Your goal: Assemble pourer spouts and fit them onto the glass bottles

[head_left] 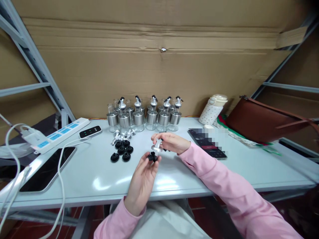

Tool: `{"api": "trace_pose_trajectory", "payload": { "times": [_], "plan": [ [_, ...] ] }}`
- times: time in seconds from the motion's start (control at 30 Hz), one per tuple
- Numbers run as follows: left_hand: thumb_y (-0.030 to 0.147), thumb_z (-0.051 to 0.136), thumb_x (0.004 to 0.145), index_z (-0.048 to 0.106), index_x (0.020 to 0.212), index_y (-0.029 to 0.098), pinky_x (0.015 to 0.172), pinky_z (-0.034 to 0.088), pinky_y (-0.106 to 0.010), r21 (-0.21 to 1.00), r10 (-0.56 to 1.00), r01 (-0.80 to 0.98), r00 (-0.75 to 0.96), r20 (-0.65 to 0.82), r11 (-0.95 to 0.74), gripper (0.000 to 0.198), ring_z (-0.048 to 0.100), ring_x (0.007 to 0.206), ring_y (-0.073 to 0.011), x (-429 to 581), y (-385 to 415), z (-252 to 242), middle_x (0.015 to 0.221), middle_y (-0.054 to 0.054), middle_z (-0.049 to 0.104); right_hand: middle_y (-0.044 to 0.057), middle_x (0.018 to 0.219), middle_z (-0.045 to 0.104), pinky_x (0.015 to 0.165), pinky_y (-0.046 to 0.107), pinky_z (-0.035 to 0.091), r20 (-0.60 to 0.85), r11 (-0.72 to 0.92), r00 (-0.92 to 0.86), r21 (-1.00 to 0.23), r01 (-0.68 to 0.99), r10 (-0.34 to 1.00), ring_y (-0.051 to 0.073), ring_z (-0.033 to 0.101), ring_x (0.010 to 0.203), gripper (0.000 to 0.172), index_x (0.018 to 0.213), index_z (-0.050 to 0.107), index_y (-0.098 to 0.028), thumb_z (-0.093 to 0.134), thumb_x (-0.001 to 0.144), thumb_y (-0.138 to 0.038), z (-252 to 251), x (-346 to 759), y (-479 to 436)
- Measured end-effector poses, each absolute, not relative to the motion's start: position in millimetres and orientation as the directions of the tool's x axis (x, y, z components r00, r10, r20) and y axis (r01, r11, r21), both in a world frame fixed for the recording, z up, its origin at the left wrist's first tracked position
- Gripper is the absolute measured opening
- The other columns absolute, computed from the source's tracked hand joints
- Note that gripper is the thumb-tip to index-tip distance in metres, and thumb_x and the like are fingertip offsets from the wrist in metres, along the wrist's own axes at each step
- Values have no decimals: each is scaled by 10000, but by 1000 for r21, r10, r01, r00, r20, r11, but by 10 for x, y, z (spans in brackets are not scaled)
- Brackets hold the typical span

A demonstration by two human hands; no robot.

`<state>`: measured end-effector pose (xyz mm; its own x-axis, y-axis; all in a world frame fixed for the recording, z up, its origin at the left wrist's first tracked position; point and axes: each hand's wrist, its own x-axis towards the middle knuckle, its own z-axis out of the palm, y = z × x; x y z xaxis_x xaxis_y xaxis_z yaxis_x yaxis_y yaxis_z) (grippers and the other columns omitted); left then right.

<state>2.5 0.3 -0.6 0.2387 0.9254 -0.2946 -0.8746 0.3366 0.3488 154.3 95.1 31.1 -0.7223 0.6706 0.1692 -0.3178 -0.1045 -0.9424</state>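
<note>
My left hand pinches a black ribbed stopper between thumb and fingers, above the front part of the table. Just over it, my right hand grips a silver pourer spout. Spout and stopper are very close; whether they touch, I cannot tell. Left of my hands lie several black stoppers in a group. Behind these is a small pile of silver spouts. Glass bottles with steel sleeves stand in rows at the back, several topped with silver and black pourers.
On the left are a power strip, a small black device, a phone and white cables. To the right sit another phone, a dotted drink bottle and a brown bag. Cardboard walls the back.
</note>
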Motion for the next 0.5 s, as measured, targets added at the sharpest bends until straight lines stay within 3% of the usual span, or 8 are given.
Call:
{"api": "trace_pose_trajectory", "payload": {
  "times": [0.13, 0.3, 0.5],
  "plan": [
    [66, 423, 864, 544, 935, 95, 778, 538, -244, 303, 916, -892, 233, -328, 336, 144, 613, 984, -248, 23, 11, 11, 947, -109, 615, 36, 827, 601, 543, 182, 443, 119, -181, -774, -940, -289, 622, 54, 556, 566, 310, 897, 645, -117, 639, 746, -387, 280, 1604, 996],
    [90, 442, 867, 541, 932, 139, 821, 520, -284, 295, 923, -897, 238, -303, 329, 128, 561, 1077, -266, 19, 11, -20, 995, -85, 618, 49, 771, 623, 585, 192, 465, 89, -202, -766, -939, -277, 636, 81, 596, 617, 326, 906, 632, -93, 639, 748, -378, 283, 1635, 1012],
    [87, 432, 875, 563, 923, 163, 827, 503, -281, 312, 926, -882, 281, -253, 353, 159, 565, 1080, -220, 16, 6, -45, 1050, -67, 635, 37, 713, 619, 601, 189, 461, 39, -197, -765, -957, -215, 643, 78, 597, 612, 358, 937, 629, -78, 668, 726, -364, 242, 1619, 1030]
  ]
}}
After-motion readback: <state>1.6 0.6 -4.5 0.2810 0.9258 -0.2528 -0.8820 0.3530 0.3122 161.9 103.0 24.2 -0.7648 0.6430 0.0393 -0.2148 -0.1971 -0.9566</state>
